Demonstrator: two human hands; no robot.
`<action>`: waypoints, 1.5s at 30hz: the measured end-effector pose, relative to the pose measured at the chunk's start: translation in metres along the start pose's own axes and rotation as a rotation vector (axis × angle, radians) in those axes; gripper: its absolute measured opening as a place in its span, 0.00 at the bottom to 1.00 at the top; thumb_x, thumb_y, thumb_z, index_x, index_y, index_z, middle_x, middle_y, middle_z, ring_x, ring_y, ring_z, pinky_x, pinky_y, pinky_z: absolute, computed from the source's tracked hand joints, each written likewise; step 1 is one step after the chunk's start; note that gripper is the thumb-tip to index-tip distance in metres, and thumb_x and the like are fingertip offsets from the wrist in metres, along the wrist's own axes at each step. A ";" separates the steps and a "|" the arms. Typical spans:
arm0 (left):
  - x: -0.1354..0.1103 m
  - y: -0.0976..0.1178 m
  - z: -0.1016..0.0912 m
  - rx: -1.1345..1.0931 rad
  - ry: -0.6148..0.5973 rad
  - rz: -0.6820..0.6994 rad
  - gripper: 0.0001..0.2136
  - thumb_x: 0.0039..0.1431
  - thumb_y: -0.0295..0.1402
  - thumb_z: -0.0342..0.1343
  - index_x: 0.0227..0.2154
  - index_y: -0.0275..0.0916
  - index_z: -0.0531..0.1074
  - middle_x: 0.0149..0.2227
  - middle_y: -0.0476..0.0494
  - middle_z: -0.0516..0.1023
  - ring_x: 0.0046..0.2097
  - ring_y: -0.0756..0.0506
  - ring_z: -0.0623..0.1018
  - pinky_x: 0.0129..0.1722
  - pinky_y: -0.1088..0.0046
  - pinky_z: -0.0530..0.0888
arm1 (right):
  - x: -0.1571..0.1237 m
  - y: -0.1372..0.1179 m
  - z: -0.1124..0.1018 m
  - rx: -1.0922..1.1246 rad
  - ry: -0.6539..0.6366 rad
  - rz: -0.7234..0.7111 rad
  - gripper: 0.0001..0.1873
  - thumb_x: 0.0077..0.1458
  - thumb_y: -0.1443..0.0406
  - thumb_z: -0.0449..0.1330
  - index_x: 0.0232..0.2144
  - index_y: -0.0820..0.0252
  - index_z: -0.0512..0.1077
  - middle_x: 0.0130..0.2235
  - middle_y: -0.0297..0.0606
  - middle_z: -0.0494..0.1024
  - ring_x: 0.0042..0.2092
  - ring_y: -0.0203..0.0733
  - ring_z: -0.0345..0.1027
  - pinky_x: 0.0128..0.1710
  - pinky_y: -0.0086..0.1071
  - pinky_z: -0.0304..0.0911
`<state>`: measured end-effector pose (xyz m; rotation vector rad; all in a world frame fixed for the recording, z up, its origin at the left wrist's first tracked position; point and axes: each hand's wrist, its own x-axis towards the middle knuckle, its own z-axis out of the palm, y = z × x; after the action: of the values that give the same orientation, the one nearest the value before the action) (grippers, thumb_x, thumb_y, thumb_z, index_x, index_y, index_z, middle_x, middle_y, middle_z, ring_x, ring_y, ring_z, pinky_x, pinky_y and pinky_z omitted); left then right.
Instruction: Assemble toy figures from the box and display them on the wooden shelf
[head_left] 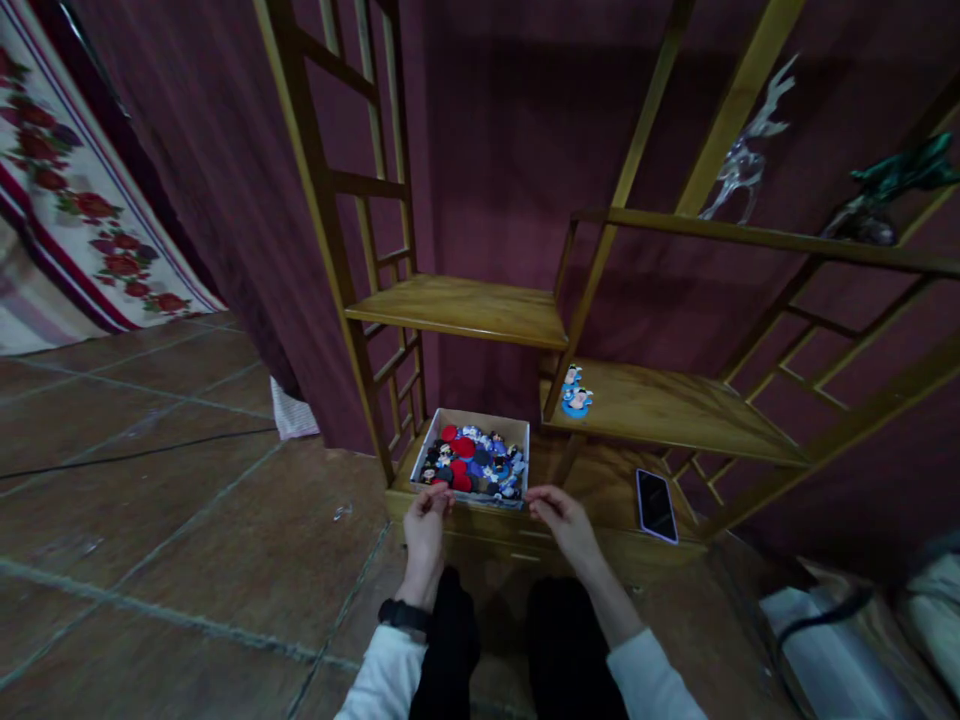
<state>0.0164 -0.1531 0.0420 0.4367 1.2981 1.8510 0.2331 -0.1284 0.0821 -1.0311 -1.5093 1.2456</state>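
A shallow white box (519, 432) sits on the bottom shelf in front of me, filled with a jumble of small figurines (491, 465) and flat round pieces in red, blue, black and white. At the box's front edge, my left hand (427, 520) has its thumb and fingers drawn together; whatever is between them is too small to make out. By the front right corner, my right hand (562, 520) points inward, thumb and forefinger close in a pinch. Its fingertips are too small to show what they hold. Two little blue-and-white figurines (577, 402) stand on the shelf to the right.
Wooden shelving (465, 305) surrounds the box, with posts and lattice on both sides. A phone (657, 505) lies on the lower shelf at right. Higher up stand a clear deer ornament (742, 165) and a green ornament (892, 190). A dark cable (142, 453) crosses the tiled floor.
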 end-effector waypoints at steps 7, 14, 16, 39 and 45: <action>0.057 0.035 0.036 -0.308 0.131 -0.058 0.09 0.43 0.19 0.55 0.31 0.33 0.70 0.25 0.45 0.76 0.24 0.54 0.74 0.25 0.81 0.69 | 0.088 0.058 0.048 -0.180 0.002 0.041 0.11 0.49 0.65 0.51 0.33 0.56 0.72 0.35 0.35 0.77 0.37 0.41 0.70 0.37 0.36 0.67; 0.105 0.021 0.032 -0.418 0.221 -0.231 0.10 0.48 0.16 0.50 0.33 0.34 0.67 0.25 0.48 0.73 0.22 0.56 0.73 0.21 0.86 0.68 | 0.172 0.088 0.102 -0.703 -0.217 -0.098 0.19 0.49 0.74 0.50 0.42 0.55 0.70 0.46 0.35 0.74 0.48 0.38 0.65 0.51 0.34 0.57; 0.114 0.021 0.027 -0.459 0.200 -0.303 0.10 0.49 0.16 0.49 0.32 0.34 0.67 0.25 0.48 0.73 0.23 0.56 0.73 0.21 0.86 0.68 | 0.187 0.094 0.117 -0.844 -0.303 -0.146 0.21 0.49 0.74 0.51 0.46 0.55 0.68 0.50 0.38 0.70 0.53 0.40 0.60 0.54 0.35 0.52; 0.145 0.048 0.010 -0.633 0.150 -0.391 0.09 0.51 0.17 0.48 0.31 0.33 0.69 0.27 0.46 0.73 0.25 0.55 0.73 0.24 0.82 0.70 | 0.192 0.085 0.093 -1.229 -0.164 -0.124 0.12 0.53 0.68 0.50 0.38 0.57 0.70 0.43 0.43 0.70 0.49 0.46 0.57 0.49 0.37 0.48; 0.145 0.048 0.011 -0.636 0.148 -0.395 0.09 0.52 0.18 0.48 0.32 0.34 0.70 0.27 0.46 0.73 0.25 0.55 0.73 0.23 0.83 0.70 | 0.181 0.093 0.150 -1.168 -0.417 -0.203 0.14 0.56 0.63 0.48 0.34 0.57 0.74 0.41 0.43 0.73 0.47 0.47 0.60 0.50 0.40 0.47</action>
<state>-0.0846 -0.0399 0.0659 -0.2809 0.7444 1.8457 0.0480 0.0227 0.0001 -1.2868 -2.7039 0.3401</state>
